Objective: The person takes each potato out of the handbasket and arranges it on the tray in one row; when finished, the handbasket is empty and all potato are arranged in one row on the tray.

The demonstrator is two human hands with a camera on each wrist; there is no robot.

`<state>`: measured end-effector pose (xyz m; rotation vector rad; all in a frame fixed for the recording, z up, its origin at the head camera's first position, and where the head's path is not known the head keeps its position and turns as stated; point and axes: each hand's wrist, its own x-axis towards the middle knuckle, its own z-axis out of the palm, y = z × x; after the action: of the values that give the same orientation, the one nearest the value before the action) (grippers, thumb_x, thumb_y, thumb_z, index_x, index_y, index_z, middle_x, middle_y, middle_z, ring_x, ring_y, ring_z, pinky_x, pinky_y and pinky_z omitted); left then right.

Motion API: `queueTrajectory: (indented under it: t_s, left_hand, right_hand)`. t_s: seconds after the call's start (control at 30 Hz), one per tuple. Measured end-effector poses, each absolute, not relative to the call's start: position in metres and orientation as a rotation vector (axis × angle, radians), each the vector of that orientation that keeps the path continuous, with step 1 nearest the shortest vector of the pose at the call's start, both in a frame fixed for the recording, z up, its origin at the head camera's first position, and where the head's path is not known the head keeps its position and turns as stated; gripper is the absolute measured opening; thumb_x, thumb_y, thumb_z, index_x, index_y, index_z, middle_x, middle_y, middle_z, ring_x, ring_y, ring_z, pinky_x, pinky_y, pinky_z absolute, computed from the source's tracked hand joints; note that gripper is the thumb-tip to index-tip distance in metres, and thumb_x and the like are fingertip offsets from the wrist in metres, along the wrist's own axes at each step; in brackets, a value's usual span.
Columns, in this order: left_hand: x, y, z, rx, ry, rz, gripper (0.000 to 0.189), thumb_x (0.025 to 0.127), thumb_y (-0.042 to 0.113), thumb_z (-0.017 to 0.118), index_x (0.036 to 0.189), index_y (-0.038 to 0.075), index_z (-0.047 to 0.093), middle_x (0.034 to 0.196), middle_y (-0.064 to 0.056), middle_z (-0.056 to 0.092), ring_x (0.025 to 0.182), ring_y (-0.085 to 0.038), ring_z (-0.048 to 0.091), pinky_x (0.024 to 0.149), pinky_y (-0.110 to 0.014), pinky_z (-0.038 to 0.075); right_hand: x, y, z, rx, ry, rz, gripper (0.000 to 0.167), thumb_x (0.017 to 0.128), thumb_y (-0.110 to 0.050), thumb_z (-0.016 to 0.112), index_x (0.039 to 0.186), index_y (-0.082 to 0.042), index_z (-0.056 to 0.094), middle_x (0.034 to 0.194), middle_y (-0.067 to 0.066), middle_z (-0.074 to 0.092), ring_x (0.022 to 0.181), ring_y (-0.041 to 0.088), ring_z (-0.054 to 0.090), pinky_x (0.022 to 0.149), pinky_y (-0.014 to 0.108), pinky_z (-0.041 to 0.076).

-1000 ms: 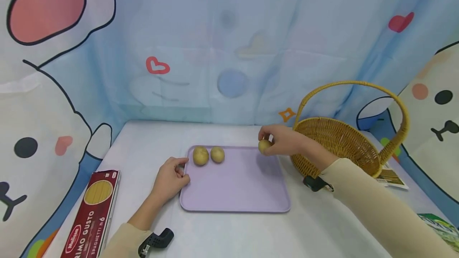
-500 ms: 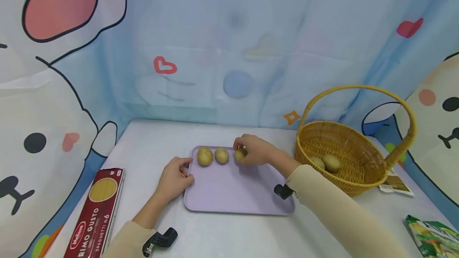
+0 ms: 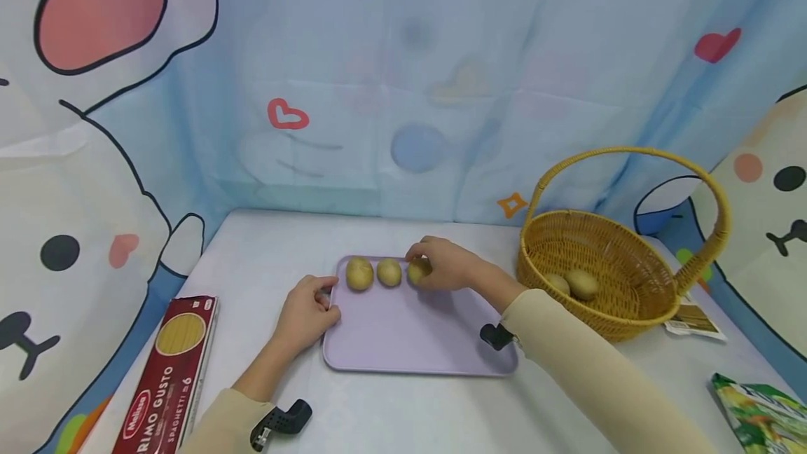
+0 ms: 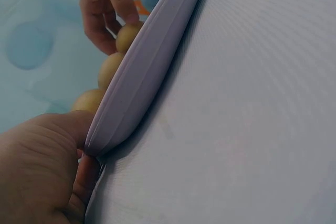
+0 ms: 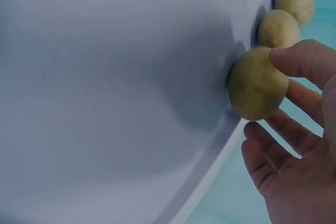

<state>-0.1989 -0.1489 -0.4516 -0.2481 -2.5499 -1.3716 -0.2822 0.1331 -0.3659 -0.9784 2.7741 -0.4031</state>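
Note:
My right hand [image 3: 447,265] holds a small round potato [image 5: 258,83] between thumb and fingers, at the far edge of the lilac tray [image 3: 416,342]. Two more potatoes sit left of it along that edge: a middle one [image 3: 389,272] right beside it and a larger one [image 3: 359,274] near the far left corner. At the tray's left side, my left hand [image 3: 305,310] pinches the rim, as the left wrist view shows with fingers [image 4: 79,124] at the tray's corner.
A wicker basket [image 3: 599,244] with a tall handle stands right of the tray, with two potatoes [image 3: 581,284] inside. A red spaghetti box [image 3: 167,370] lies at left. A green packet [image 3: 759,408] and a brown-and-white packet [image 3: 693,321] lie at right.
My right hand has carried its potato leftward from the tray's far right corner to beside the other two potatoes. My left hand stays at the tray's rim.

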Motion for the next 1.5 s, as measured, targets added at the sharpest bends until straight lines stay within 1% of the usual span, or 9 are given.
queueTrajectory:
  t_s: [0.23, 0.37, 0.57, 0.73, 0.87, 1.0, 1.1, 1.23, 1.5]
  left_hand:
    - [-0.198, -0.148, -0.452, -0.234, -2.558, -1.371, 0.050, 0.068, 0.000, 0.070, 0.118, 0.002, 0.067, 0.098, -0.005, 0.058, 0.069, -0.011, 0.054, 0.058, -0.021, 0.047]
    - [-0.197, -0.148, -0.451, -0.235, -2.566, -1.370, 0.051, 0.069, 0.000, 0.070, 0.119, 0.002, 0.067, 0.099, -0.006, 0.058, 0.069, -0.011, 0.054, 0.059, -0.022, 0.047]
    - [-0.196, -0.149, -0.449, -0.257, -2.564, -1.365, 0.051, 0.069, -0.001, 0.070, 0.120, 0.000, 0.066, 0.098, -0.008, 0.057, 0.069, -0.012, 0.053, 0.059, -0.022, 0.047]
    - [-0.196, -0.150, -0.450, -0.244, -2.570, -1.361, 0.051, 0.068, -0.002, 0.070, 0.119, 0.000, 0.066, 0.098, -0.008, 0.058, 0.070, -0.012, 0.053, 0.059, -0.021, 0.046]
    - [-0.195, -0.148, -0.450, -0.242, -2.575, -1.365, 0.051, 0.068, -0.002, 0.071, 0.119, 0.000, 0.066, 0.098, -0.007, 0.057, 0.070, -0.012, 0.053, 0.059, -0.021, 0.047]
    - [-0.194, -0.147, -0.449, -0.249, -2.567, -1.368, 0.050, 0.068, -0.002, 0.071, 0.118, 0.000, 0.066, 0.098, -0.007, 0.057, 0.069, -0.012, 0.054, 0.058, -0.021, 0.047]
    - [-0.194, -0.148, -0.449, -0.243, -2.568, -1.372, 0.050, 0.068, -0.002, 0.071, 0.118, 0.000, 0.066, 0.098, -0.007, 0.057, 0.069, -0.012, 0.054, 0.058, -0.021, 0.047]
    - [-0.194, -0.147, -0.448, -0.241, -2.576, -1.377, 0.050, 0.069, -0.001, 0.071, 0.119, 0.000, 0.066, 0.099, -0.007, 0.057, 0.069, -0.012, 0.053, 0.058, -0.021, 0.047]
    - [-0.192, -0.146, -0.446, -0.245, -2.566, -1.363, 0.049, 0.068, -0.002, 0.070, 0.117, 0.000, 0.067, 0.096, -0.007, 0.057, 0.067, -0.012, 0.053, 0.057, -0.021, 0.046]
  right_hand:
    - [-0.279, 0.150, -0.351, -1.013, 2.771, -0.458, 0.044, 0.082, -0.019, 0.068, 0.125, -0.009, 0.061, 0.122, 0.009, 0.058, 0.110, 0.028, 0.055, 0.091, 0.043, 0.046]
    - [-0.278, 0.165, -0.337, -1.033, 2.782, -0.527, 0.041, 0.085, -0.015, 0.065, 0.125, -0.008, 0.060, 0.122, 0.010, 0.058, 0.109, 0.030, 0.056, 0.090, 0.043, 0.047]
    - [-0.276, 0.194, -0.317, -0.945, 2.804, -0.605, 0.039, 0.090, -0.015, 0.064, 0.127, -0.006, 0.057, 0.126, 0.011, 0.055, 0.109, 0.029, 0.052, 0.088, 0.044, 0.046]
    - [-0.278, 0.222, -0.306, -0.860, 2.848, -0.624, 0.036, 0.091, -0.016, 0.064, 0.125, -0.007, 0.059, 0.126, 0.010, 0.057, 0.110, 0.030, 0.053, 0.086, 0.044, 0.047]
    - [-0.275, 0.248, -0.297, -0.775, 2.881, -0.586, 0.031, 0.093, -0.018, 0.063, 0.122, -0.008, 0.060, 0.122, 0.009, 0.059, 0.111, 0.030, 0.054, 0.085, 0.044, 0.048]
    - [-0.273, 0.275, -0.289, -0.684, 2.918, -0.550, 0.029, 0.093, -0.019, 0.062, 0.120, -0.008, 0.060, 0.114, 0.008, 0.061, 0.104, 0.027, 0.058, 0.082, 0.043, 0.049]
    - [-0.276, 0.295, -0.287, -0.635, 2.931, -0.524, 0.029, 0.093, -0.020, 0.063, 0.119, -0.007, 0.061, 0.112, 0.009, 0.062, 0.100, 0.027, 0.059, 0.081, 0.046, 0.049]
    - [-0.280, 0.324, -0.288, -0.598, 2.952, -0.487, 0.030, 0.092, -0.022, 0.064, 0.116, -0.003, 0.062, 0.112, 0.014, 0.063, 0.101, 0.031, 0.060, 0.082, 0.049, 0.049]
    - [-0.286, 0.372, -0.301, -0.523, 2.919, -0.428, 0.036, 0.093, -0.021, 0.061, 0.120, 0.003, 0.060, 0.115, 0.020, 0.062, 0.104, 0.038, 0.058, 0.081, 0.053, 0.049]
